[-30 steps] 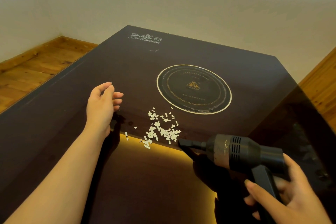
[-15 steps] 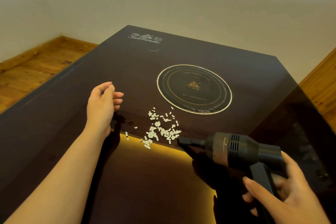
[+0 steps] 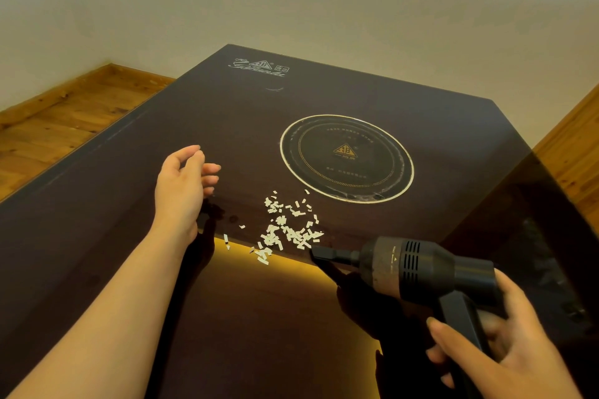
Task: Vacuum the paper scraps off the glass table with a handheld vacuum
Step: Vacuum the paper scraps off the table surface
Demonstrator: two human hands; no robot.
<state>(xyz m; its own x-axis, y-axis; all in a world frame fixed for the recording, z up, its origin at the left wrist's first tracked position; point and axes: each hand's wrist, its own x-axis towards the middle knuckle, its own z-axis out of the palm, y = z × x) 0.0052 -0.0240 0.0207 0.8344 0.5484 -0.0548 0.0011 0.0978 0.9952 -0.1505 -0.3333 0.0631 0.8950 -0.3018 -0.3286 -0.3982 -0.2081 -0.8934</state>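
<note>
Vacuum tip at the paper pile

Our right hand grips the handheld vacuum, nozzle touching the paper scraps at their 4 o'clock edge to suck them up. Our left hand rests loose on the bench, out at 9 o'clock.

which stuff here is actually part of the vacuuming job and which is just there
Part of the job:
- handheld vacuum, gripped by the right hand
- paper scraps, just ahead of the nozzle
- glass table

Just there:
- round printed ring on the glass
- logo at the far end
- left hand, idle, holding nothing
</note>
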